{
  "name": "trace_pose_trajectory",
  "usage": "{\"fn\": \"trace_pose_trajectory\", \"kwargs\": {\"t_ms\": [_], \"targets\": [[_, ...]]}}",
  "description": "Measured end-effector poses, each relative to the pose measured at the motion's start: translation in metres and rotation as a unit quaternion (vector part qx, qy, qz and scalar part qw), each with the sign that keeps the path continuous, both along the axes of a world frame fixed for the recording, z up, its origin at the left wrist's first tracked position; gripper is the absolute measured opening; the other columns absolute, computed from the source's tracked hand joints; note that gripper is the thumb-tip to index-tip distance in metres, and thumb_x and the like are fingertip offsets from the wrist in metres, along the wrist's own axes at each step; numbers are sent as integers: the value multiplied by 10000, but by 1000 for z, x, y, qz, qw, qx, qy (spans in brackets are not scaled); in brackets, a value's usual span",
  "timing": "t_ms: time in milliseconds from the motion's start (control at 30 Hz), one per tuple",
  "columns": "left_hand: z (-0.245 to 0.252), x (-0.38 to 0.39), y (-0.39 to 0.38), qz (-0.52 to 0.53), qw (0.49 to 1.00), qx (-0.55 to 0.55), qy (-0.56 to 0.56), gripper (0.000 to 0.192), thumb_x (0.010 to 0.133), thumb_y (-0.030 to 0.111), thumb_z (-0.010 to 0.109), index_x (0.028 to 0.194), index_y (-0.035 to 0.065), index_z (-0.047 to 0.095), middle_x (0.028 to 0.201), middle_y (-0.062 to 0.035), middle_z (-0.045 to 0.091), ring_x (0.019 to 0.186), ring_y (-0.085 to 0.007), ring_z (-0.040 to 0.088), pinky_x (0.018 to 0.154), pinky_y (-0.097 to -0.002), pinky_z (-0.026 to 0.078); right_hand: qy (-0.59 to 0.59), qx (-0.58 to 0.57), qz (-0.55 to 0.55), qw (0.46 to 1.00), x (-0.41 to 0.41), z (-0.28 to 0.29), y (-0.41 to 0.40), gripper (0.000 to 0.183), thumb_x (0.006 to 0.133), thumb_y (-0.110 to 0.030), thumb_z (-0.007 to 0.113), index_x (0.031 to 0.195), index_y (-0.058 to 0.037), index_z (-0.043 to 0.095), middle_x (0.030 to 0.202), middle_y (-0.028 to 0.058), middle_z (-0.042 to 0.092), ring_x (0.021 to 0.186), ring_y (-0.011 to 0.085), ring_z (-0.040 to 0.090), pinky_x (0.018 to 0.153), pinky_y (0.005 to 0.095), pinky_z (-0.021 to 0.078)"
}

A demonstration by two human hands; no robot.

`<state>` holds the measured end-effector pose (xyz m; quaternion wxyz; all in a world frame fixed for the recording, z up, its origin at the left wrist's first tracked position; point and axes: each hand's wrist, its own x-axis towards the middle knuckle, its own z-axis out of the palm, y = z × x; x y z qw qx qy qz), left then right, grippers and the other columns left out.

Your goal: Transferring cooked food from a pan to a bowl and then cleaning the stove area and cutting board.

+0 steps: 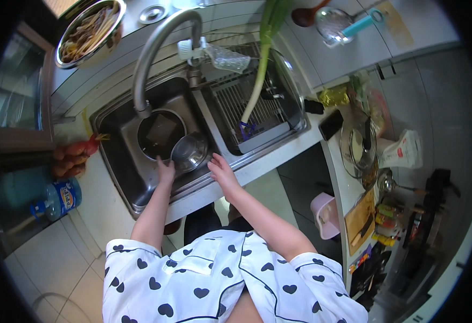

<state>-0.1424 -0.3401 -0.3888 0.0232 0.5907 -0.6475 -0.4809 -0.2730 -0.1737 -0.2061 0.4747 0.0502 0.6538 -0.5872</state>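
Note:
In the left basin of a double steel sink (pixel 114 169) lies a round dark pan (pixel 151 141) with liquid and a flat squarish piece inside. A shiny metal bowl (pixel 189 151) sits tilted beside it, overlapping its right side. My left hand (pixel 165 171) is at the near edge of the pan, close to the bowl's left side; whether its fingers grip anything is unclear. My right hand (pixel 223 173) is raised right of the bowl, fingers apart, holding nothing. The curved faucet (pixel 141 72) arches above the pan.
A long green onion (pixel 258 87) lies over the rack (pixel 236 105) in the right basin. Left of the sink are a net bag of onions (pixel 72 157) and a detergent bottle (pixel 64 198). The right counter holds a glass lid (pixel 357 145) and a cutting board with a knife (pixel 359 222).

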Motion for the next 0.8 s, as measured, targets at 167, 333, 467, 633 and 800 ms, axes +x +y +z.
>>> {"fn": "trace_pose_trajectory", "kwargs": {"t_ms": [167, 333, 467, 633, 800], "targets": [[118, -46, 30, -93, 968, -229, 46, 624, 921, 309, 513, 1460, 159, 237, 1449, -217, 280, 1322, -379, 283, 1087, -453, 214, -125, -136, -74, 980, -15, 19, 37, 660, 948, -433, 453, 1476, -146, 182, 1518, 114, 177, 1379, 270, 211, 1083, 397, 246], [223, -94, 124, -248, 908, -223, 251, 509, 933, 299, 486, 1412, 172, 369, 1482, -201, 229, 1368, -369, 204, 1098, -452, 160, -146, -292, -176, 928, -37, 58, 111, 617, 956, -485, 406, 1455, -163, 242, 1494, 97, 233, 1309, 251, 314, 1058, 391, 313], [266, -128, 231, -350, 862, -196, 310, 473, 906, 297, 527, 1363, 197, 457, 1485, -199, 231, 1373, -385, 180, 1103, -466, 140, -80, -389, -285, 872, -49, 95, 228, 566, 950, -462, 432, 1393, -122, 343, 1416, 110, 379, 1262, 240, 410, 1042, 391, 345], [313, -155, 401, -461, 780, 102, 410, 491, 979, 413, 354, 1386, 147, 425, 1513, -162, 188, 1409, -293, 124, 1126, -427, 93, 54, -418, -419, 804, -26, 128, 431, 625, 941, -524, 399, 1433, -153, 293, 1456, 84, 338, 1297, 222, 364, 1057, 374, 311], [341, -159, 561, -529, 695, 359, 329, 639, 964, 560, 177, 1466, 174, 258, 1553, -54, 110, 1431, -224, -55, 1089, -500, -123, 144, -404, -538, 725, 24, 143, 608, 590, 953, -523, 364, 1424, -172, 315, 1448, 73, 338, 1286, 227, 363, 1054, 385, 310]]}}
